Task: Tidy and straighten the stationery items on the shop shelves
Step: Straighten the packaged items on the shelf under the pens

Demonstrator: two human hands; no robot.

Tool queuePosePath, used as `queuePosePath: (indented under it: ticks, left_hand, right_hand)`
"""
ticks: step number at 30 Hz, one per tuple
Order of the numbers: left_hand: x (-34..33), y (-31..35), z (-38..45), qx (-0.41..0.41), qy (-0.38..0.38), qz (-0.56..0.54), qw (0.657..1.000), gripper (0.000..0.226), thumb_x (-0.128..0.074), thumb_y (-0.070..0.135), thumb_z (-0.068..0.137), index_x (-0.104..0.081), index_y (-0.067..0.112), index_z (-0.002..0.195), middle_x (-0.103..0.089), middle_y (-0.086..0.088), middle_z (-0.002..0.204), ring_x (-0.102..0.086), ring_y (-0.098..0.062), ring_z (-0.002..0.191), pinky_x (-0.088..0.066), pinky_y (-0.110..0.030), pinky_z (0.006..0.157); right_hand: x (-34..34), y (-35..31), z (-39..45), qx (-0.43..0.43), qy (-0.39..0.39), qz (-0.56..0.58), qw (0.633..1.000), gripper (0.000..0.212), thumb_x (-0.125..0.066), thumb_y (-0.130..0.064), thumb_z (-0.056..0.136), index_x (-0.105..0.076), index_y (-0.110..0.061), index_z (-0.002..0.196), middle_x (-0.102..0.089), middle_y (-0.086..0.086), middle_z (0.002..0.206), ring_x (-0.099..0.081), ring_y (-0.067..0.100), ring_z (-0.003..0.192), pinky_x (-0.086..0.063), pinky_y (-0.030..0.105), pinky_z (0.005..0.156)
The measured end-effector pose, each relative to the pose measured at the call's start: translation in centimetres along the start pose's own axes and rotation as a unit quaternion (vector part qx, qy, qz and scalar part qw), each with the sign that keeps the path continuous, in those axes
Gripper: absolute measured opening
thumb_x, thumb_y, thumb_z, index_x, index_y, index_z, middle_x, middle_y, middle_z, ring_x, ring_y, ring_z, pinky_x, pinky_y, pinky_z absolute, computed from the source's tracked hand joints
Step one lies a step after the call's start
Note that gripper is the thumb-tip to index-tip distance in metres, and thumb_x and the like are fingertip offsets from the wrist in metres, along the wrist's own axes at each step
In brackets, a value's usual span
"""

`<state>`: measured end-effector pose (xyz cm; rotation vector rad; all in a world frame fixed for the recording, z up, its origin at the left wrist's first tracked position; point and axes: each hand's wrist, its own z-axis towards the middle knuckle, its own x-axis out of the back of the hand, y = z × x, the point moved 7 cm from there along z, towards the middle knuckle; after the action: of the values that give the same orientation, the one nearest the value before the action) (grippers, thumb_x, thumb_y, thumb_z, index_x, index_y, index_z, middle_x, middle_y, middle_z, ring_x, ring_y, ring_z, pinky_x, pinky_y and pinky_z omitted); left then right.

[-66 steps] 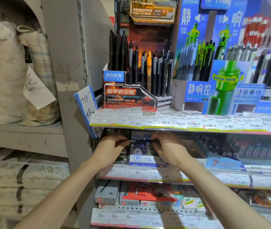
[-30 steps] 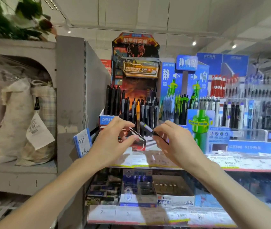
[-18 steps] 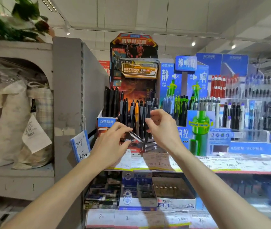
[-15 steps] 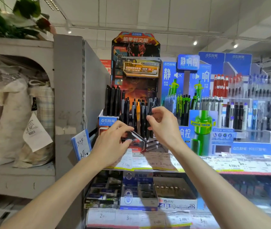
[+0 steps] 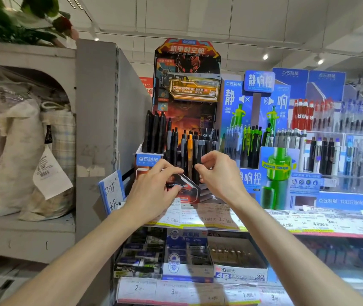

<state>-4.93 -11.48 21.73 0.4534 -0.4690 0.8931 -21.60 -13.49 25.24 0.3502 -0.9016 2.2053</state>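
Note:
An orange-and-black cardboard pen display (image 5: 187, 120) stands on the upper shelf with rows of upright dark pens and one orange pen (image 5: 190, 149). My left hand (image 5: 154, 191) grips the display's angled front panel (image 5: 189, 186) between thumb and fingers. My right hand (image 5: 220, 173) is just right of it, thumb and forefinger pinched on a black pen (image 5: 195, 151) that stands upright in the front row.
A blue display with green pens (image 5: 273, 155) adjoins on the right, with more pen racks (image 5: 331, 151) beyond. Price labels (image 5: 220, 219) line the shelf edge. Boxes of refills and 4B leads (image 5: 238, 272) fill the shelf below. A grey upright (image 5: 96, 129) and bagged goods (image 5: 21, 155) are left.
Both hands rose from the lower shelf's boxes to the upper display. My right hand carried a black pen up, turned it upright and set it among the front-row pens.

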Motion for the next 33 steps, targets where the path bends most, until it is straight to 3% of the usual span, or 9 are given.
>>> queuePosePath:
  ticks: [12,17,21,27,30,33]
  left_hand:
    - [0.1,0.2,-0.3,0.009,-0.006,0.011,1.0,0.04,-0.061,0.041,0.092,-0.053,0.033,0.131,-0.046,0.015,0.122,-0.052,-0.007,0.077,-0.048,-0.025,0.07]
    - [0.3,0.7,-1.1,0.012,-0.029,-0.025,0.999,0.044,-0.055,0.042,0.095,-0.047,0.037,0.137,-0.041,0.022,0.127,-0.057,-0.002,0.077,-0.052,-0.035,0.081]
    - [0.8,0.5,-2.6,0.009,-0.032,-0.106,0.994,0.041,-0.059,0.036,0.094,-0.052,0.033,0.134,-0.04,0.026,0.134,-0.059,0.001,0.089,-0.048,-0.021,0.084]
    - [3.5,0.3,-5.7,0.019,0.042,-0.19,0.981,0.026,-0.063,0.022,0.093,-0.064,0.026,0.119,-0.054,0.013,0.118,-0.059,-0.002,0.101,-0.047,-0.013,0.085]
    - [4.4,0.3,-8.2,0.038,0.063,-0.224,0.972,0.019,-0.064,0.018,0.093,-0.066,0.024,0.111,-0.058,0.013,0.108,-0.061,-0.007,0.094,-0.049,-0.012,0.076]
    - [4.4,-0.1,-11.2,0.053,0.07,-0.264,0.961,0.015,-0.064,0.012,0.093,-0.067,0.02,0.105,-0.061,0.008,0.099,-0.062,-0.011,0.09,-0.048,-0.011,0.071]
  right_hand:
    - [-0.4,-0.5,-0.1,0.0,-0.015,-0.054,0.998,0.012,-0.06,-0.026,0.095,-0.06,-0.016,0.102,-0.057,-0.015,0.069,-0.06,0.015,0.078,-0.048,0.032,0.077]
    - [-0.4,-0.6,-1.3,-0.019,-0.019,-0.033,0.999,0.018,-0.058,-0.028,0.097,-0.059,-0.015,0.11,-0.067,-0.005,0.086,-0.065,0.019,0.09,-0.053,0.041,0.086]
    - [0.1,-0.9,-2.9,-0.006,-0.024,-0.019,1.0,0.031,-0.058,-0.035,0.096,-0.058,-0.016,0.121,-0.068,-0.004,0.102,-0.064,0.015,0.095,-0.055,0.041,0.089]
    - [2.0,-1.4,-7.0,0.037,0.014,0.01,0.999,0.027,-0.061,-0.034,0.094,-0.06,-0.021,0.118,-0.068,-0.007,0.109,-0.064,0.009,0.098,-0.054,0.037,0.091]
    - [2.0,-1.2,-10.3,0.056,0.041,0.027,0.997,0.017,-0.063,-0.028,0.093,-0.064,-0.022,0.109,-0.069,-0.008,0.102,-0.066,0.01,0.093,-0.054,0.039,0.086]
    - [1.9,-0.5,-13.9,0.039,0.058,0.043,0.997,0.011,-0.064,-0.024,0.094,-0.066,-0.021,0.104,-0.068,-0.009,0.097,-0.065,0.008,0.086,-0.055,0.033,0.078]
